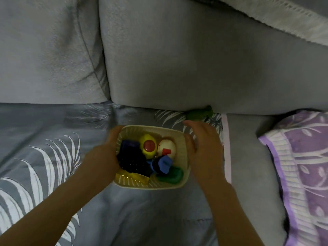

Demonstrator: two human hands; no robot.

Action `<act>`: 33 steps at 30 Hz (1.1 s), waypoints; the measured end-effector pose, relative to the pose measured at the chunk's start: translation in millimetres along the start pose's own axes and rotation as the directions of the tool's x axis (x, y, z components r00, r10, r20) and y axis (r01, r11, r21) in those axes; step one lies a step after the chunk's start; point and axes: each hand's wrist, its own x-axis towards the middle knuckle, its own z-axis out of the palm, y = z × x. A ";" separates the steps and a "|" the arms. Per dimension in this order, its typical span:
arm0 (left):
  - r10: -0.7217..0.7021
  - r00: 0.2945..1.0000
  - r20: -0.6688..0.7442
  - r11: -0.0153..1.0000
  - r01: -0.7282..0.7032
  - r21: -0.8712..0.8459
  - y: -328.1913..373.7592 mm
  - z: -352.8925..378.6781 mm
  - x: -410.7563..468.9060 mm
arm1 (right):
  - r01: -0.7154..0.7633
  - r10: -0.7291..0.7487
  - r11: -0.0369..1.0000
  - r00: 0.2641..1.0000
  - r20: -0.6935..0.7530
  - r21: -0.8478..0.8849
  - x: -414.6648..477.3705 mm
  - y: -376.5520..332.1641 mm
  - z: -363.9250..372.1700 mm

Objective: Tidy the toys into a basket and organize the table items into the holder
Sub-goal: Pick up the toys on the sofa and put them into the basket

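A cream plastic basket point(182, 139) sits on a grey leaf-patterned sheet in the middle of the view. Inside lie a yellow toy with a red disc point(148, 145), a white ball-shaped toy with a red mark point(166, 148), a dark blue toy point(131, 157), a lighter blue toy point(165, 164) and a green toy point(171, 175). My left hand point(106, 151) grips the basket's left wall. My right hand point(200, 144) rests against its right wall, fingers spread. A green toy point(198, 113) lies beyond the basket, partly tucked under the grey cushion.
Grey sofa back cushions point(177, 59) rise behind the basket. A purple and white patterned cushion point(301, 157) lies at the right. A white fringed blanket point(284, 18) hangs at the upper right. The sheet point(44, 139) stretches left and toward me.
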 end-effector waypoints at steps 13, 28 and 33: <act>-0.062 0.997 -0.045 0.995 0.066 0.077 24.9 31.0 22.6 | 0.255 -0.181 0.847 0.963 0.197 -0.466 78.1 120.5 55.8; 0.029 0.999 0.014 0.999 -0.029 0.029 36.1 21.7 3.2 | 0.038 -0.021 0.983 0.996 -0.092 0.181 -6.8 -22.1 -19.1; 0.020 0.996 0.087 0.999 -0.024 0.046 29.2 3.2 -18.9 | 0.090 -0.112 0.979 0.987 0.112 0.185 -34.0 -62.0 11.0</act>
